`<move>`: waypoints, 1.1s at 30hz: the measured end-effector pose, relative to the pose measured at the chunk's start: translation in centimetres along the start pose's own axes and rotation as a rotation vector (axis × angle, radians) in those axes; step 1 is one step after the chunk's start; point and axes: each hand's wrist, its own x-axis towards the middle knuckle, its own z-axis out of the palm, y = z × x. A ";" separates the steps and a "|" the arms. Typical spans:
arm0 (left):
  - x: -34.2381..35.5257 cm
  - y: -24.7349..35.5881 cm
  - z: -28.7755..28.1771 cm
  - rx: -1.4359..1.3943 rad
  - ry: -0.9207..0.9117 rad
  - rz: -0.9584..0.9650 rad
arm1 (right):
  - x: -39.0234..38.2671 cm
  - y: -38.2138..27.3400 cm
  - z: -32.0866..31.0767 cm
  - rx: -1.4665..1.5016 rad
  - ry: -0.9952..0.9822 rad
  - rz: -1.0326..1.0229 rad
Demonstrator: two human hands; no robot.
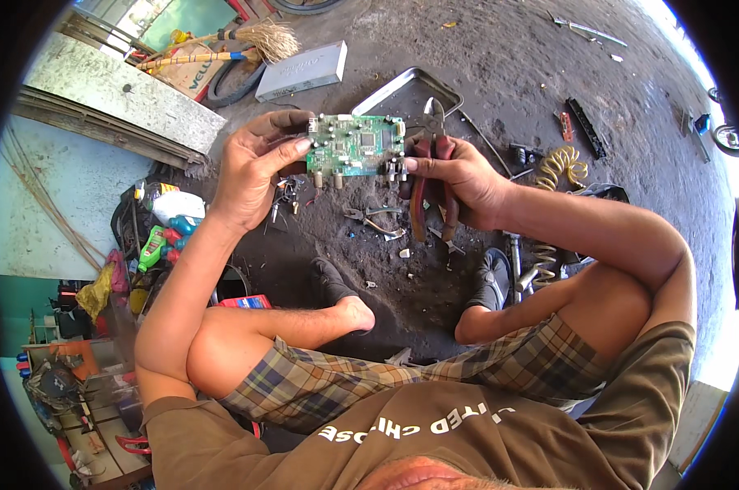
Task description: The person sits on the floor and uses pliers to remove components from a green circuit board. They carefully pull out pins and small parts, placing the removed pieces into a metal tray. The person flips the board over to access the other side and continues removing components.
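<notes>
While I look down between the knees, my left hand [251, 167] grips the left short edge of a green circuit board [355, 145], thumb across its face and fingers curled behind. Its long axis runs left to right across the view, component side up toward me, with the row of round connectors along the lower edge pointing back at my body. It is held in the air above the dirty concrete floor [500, 73]. My right hand [459, 180] pinches the board's lower right corner with thumb and fingertip while clasping red-handled pliers [431, 184], handles hanging downward. A metal tray [386, 91] lies beyond the board.
</notes>
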 end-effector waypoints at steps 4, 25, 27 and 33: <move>0.2 -0.3 -0.1 0.000 0.001 0.016 | 0.4 0.4 -0.1 0.002 0.012 -0.027; -0.1 0.6 1.2 0.021 -0.226 -0.138 | 1.2 0.4 -1.1 0.044 0.197 -0.028; -0.1 0.3 0.9 0.039 -0.230 -0.160 | 1.2 0.3 -0.5 0.050 0.192 -0.054; 0.0 0.2 0.6 -0.052 -0.289 -0.191 | 0.4 -0.2 -0.1 0.020 0.126 -0.041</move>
